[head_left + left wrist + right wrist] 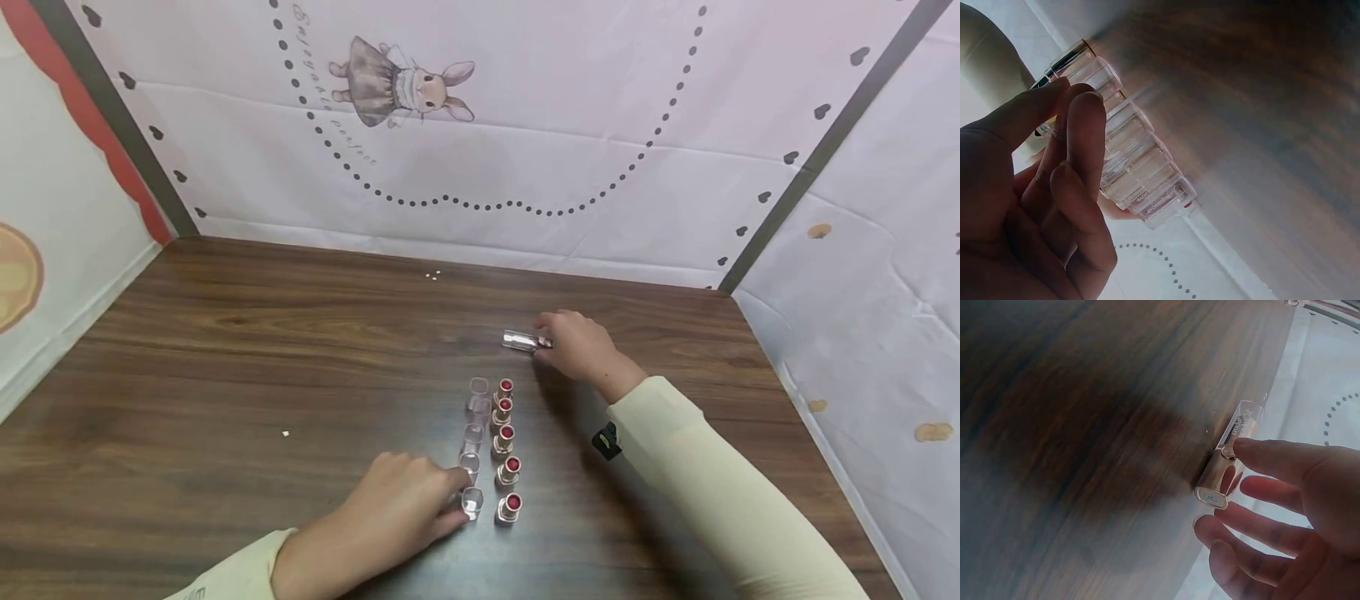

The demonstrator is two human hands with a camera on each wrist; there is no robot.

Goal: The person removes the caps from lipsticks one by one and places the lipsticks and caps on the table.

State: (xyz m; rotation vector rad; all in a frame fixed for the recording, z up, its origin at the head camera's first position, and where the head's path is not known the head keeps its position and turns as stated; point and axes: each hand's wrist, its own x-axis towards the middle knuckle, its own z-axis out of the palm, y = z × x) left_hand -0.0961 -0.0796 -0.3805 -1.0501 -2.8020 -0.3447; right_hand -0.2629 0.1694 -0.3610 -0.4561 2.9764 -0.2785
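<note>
My left hand [393, 504] pinches a clear lipstick cap [472, 502] between thumb and index finger, at the near end of a row of several upright clear caps [474, 433]. Just right of that row stand several uncapped lipsticks [506, 437], red tips up. Farther back, my right hand [577, 343] grips the base end of a capped lipstick [521, 340] that lies sideways, its clear end pointing left. The right wrist view shows the thumb on the shiny tube [1215, 478]; its other side is partly hidden. In the left wrist view, fingers largely cover the pinched cap.
A dark wood-grain table [225, 350] lies under everything. Printed white cloth [525, 100] stands at the back and sides. Small white bits [433, 275] lie near the back edge, and another speck [286, 433] at left. A black wrist device [606, 440] sits under the right sleeve.
</note>
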